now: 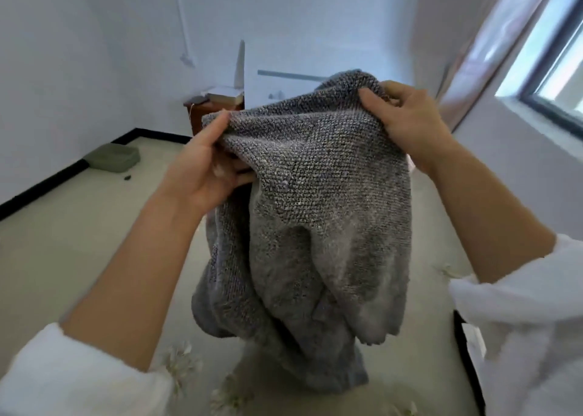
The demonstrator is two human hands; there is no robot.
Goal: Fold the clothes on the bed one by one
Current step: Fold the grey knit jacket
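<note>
Both hands hold a grey, nubbly knitted garment (315,201) up in the air in front of the person, over a pale bedsheet with a white flower print (407,377). Left hand (202,175) pinches the top edge, thumb on top, fingers curled underneath. Right hand (407,122) is clamped on the opposite top corner. The rest of the garment hangs bunched and twisted, its lowest part reaching toward the sheet.

Risks, as I judge them: the heavy knit may slip from the thin left-hand pinch; the twisted lower folds may stay tangled, so laying it down now gives a lopsided fold. Which edge is held: cannot tell.
</note>
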